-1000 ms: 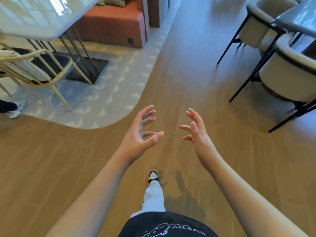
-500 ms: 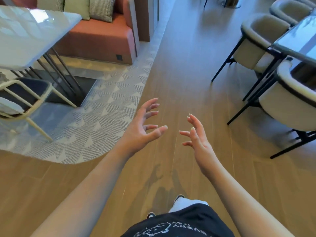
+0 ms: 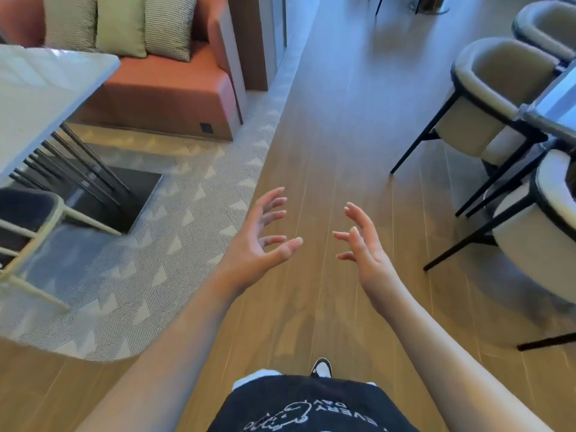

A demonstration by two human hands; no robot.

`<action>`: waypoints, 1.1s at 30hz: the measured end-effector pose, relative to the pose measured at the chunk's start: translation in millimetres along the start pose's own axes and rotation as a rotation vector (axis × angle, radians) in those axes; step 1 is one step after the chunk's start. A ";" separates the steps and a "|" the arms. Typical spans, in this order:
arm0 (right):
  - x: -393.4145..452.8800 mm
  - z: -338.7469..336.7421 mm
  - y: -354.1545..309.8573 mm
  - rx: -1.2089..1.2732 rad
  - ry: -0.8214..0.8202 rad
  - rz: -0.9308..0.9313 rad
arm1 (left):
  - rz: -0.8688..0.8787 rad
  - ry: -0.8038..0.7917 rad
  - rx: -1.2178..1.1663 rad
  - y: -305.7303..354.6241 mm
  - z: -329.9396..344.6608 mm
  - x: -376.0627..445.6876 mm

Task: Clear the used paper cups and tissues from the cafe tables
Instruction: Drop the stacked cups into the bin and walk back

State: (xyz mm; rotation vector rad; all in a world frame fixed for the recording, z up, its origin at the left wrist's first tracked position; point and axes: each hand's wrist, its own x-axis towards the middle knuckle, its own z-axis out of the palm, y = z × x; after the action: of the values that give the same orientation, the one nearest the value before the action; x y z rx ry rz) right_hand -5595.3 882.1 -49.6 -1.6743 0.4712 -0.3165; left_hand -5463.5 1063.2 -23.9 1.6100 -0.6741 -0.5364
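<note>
Head view: person standing on wood floor point(image 3: 343, 126), both arms stretched forward, forearms bare.
Left hand point(image 3: 260, 241): fingers spread and curled, palm facing inward, grasping nothing.
Right hand point(image 3: 364, 244): fingers spread and loosely curled, palm facing the left hand, grasping nothing.
Gap: hands apart, not touching, over bare floor.
Cups/tissues: none visible on any surface in frame.
White table point(image 3: 46, 98): far left of left hand, glossy top, dark slanted legs on a dark base plate.
Light-framed chair point(image 3: 34, 226): left of left hand, dark seat, just beside the white table.
Patterned rug point(image 3: 174, 244): left of left hand, under white table and chair.
Orange sofa point(image 3: 168, 88): ahead-left of hands, three cushions against its back.
Glass-top table point(image 3: 558, 110): far right of right hand, only an edge in frame.
Cream armchairs point(image 3: 486, 98): right of right hand, black legs, set around the glass-top table.
Shoe point(image 3: 321, 366): below hands, toe showing past the black shirt hem.
</note>
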 end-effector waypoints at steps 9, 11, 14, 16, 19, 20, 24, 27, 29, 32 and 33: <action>170.0 10.5 -3.3 0.013 -0.064 0.005 | -0.043 0.052 -0.009 -26.2 -49.5 148.9; 213.2 21.4 -2.4 0.009 -0.054 -0.009 | -0.026 0.059 -0.021 -37.0 -70.4 184.1; 277.0 39.7 -8.3 0.046 -0.046 0.007 | -0.046 0.055 -0.044 -47.8 -104.3 239.4; 314.7 50.7 -18.7 0.046 -0.041 0.005 | -0.053 0.068 -0.029 -49.2 -126.1 272.2; 367.6 60.3 -30.5 0.041 -0.027 -0.006 | -0.055 0.044 -0.014 -46.9 -156.4 325.4; 383.9 62.0 -34.4 0.049 -0.023 -0.005 | -0.057 0.040 -0.013 -45.3 -164.6 342.1; 449.0 60.6 -43.3 0.055 0.005 -0.021 | -0.031 0.023 -0.049 -45.1 -185.2 409.2; 495.7 54.0 -44.3 0.061 0.018 -0.013 | -0.024 0.005 -0.053 -50.1 -190.0 459.8; 528.0 47.6 -40.9 0.065 0.029 -0.011 | -0.027 -0.009 -0.059 -55.1 -191.5 495.6; 582.7 34.7 -33.8 0.072 0.029 -0.010 | -0.030 -0.019 -0.053 -62.7 -192.6 556.1; 598.1 30.9 -32.0 0.073 0.034 -0.011 | -0.025 -0.021 -0.050 -63.9 -192.8 572.0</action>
State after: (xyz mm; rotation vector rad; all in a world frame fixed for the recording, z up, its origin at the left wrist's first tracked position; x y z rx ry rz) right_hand -5052.6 627.0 -58.0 -1.6033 0.4710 -0.3663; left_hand -4911.7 811.0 -40.5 1.5694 -0.6515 -0.5852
